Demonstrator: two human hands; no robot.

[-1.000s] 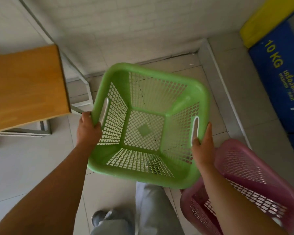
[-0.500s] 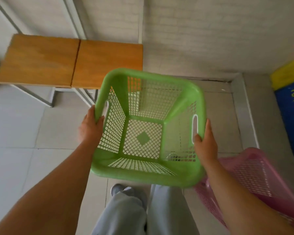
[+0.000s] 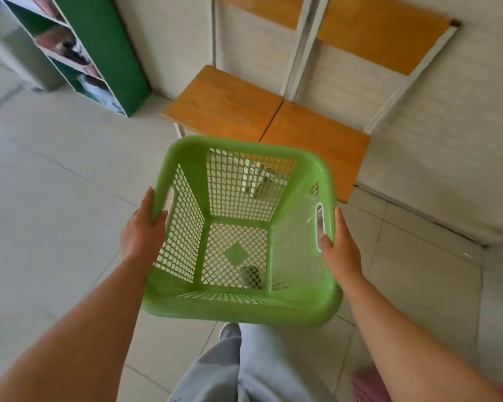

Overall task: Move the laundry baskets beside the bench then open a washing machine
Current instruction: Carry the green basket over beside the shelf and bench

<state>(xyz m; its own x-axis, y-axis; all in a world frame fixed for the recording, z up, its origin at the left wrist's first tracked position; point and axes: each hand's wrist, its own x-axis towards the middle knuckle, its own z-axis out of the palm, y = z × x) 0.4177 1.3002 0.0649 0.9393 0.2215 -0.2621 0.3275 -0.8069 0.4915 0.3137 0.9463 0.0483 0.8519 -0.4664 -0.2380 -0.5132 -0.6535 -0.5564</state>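
Both hands carry the empty green plastic mesh laundry basket (image 3: 241,230) at centre frame, in front of the bench.

Left hand (image 3: 141,232) is closed on the left rim by its handle slot, right hand (image 3: 338,249) likewise on the right rim, thumb hooked into the slot; the basket hangs clear of the floor, level. To do this step well, I would keep the grip even, swing it to bare pale tiled floor (image 3: 55,204) beside the orange wooden bench with white metal legs (image 3: 273,123), upper centre, and lower it flat. Room looks ample at left. Green open shelving unit (image 3: 105,50) stands upper left; a pink mesh basket (image 3: 367,385) peeks in lower right, not yet moved. No washing machine shows.
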